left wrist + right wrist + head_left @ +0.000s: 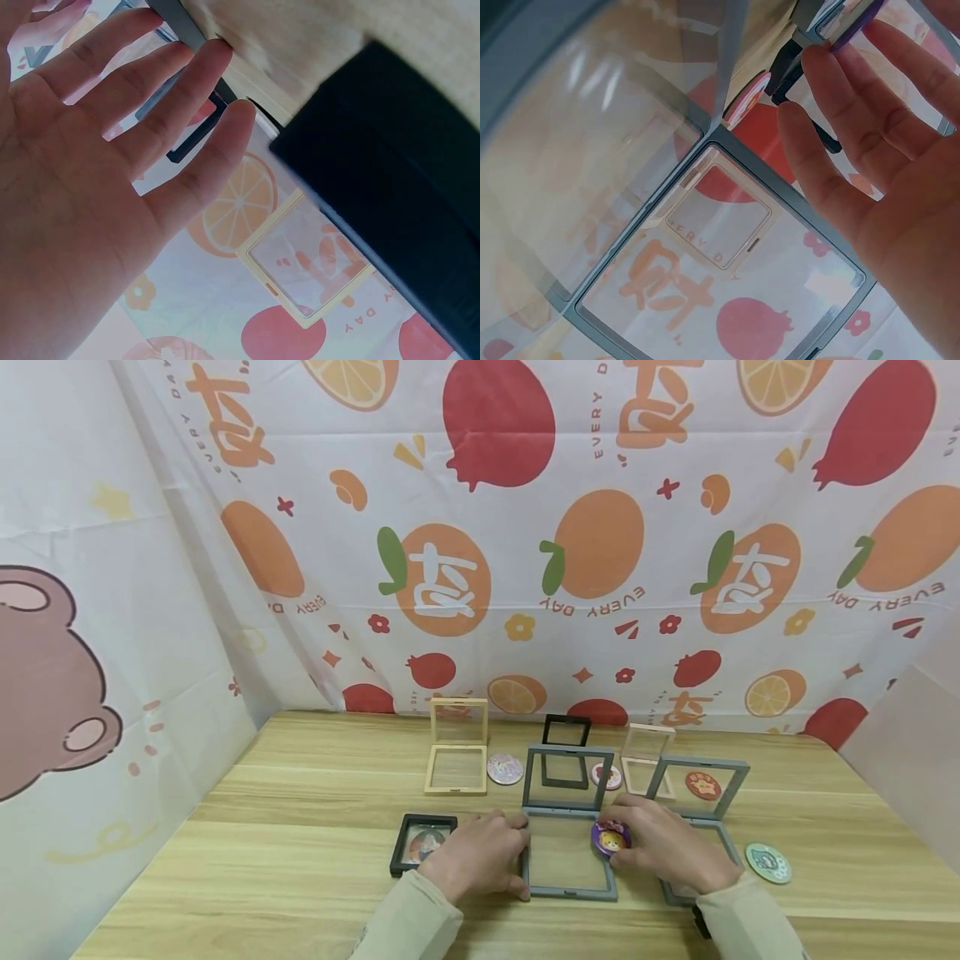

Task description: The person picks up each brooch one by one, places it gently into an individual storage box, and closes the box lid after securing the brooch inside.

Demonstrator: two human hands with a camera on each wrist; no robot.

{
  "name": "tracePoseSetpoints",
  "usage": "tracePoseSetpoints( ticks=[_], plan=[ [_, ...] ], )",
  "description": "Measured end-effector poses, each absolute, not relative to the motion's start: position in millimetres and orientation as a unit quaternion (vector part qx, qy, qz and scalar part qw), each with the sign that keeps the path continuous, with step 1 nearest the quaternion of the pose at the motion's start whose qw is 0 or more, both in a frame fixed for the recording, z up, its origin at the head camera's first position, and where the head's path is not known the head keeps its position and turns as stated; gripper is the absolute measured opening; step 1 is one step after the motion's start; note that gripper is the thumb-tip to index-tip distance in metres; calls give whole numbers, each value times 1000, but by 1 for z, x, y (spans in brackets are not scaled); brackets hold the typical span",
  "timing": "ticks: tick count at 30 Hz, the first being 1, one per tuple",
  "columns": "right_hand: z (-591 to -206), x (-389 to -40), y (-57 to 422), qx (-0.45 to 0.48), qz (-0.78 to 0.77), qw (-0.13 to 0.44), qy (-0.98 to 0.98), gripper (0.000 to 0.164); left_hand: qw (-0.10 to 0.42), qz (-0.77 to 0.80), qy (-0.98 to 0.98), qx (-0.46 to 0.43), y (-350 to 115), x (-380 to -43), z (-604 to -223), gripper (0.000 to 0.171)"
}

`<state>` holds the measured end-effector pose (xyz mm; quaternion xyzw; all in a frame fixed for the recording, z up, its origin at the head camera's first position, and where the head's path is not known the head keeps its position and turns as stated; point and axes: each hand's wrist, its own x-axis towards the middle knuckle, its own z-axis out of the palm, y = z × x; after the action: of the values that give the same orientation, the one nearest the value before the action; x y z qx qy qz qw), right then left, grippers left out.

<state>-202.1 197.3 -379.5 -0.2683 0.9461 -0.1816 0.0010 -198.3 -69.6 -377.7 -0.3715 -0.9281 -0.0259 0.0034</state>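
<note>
My right hand [656, 843] pinches a round purple badge [611, 839] with a yellow animal picture, over the right edge of an open grey display frame [570, 893]. That frame has a clear film, and its lid stands upright behind. Along the frame's left edge rests my left hand [483, 852]; its fingers look extended in the left wrist view. A closed black display frame [401, 852] with a round badge inside lies left of the left hand. A second open grey frame [727, 837] sits partly hidden under my right hand and forearm.
Behind stand a cream-yellow frame [457, 792], a small black frame [567, 720] and a pale pink frame [651, 728], all open. Loose round badges lie about: a pale one [505, 768], a red-rimmed one [615, 777], an orange one [703, 786] and a green one [768, 863].
</note>
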Motion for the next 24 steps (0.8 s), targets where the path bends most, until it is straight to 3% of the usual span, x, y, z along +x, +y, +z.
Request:
tracePoseSetpoints(
  ticks=[24],
  plan=[
    [-380, -206, 186, -309, -171, -7, 935, 36, -1, -22, -929, -370, -70, -198, -375, 51]
  ],
)
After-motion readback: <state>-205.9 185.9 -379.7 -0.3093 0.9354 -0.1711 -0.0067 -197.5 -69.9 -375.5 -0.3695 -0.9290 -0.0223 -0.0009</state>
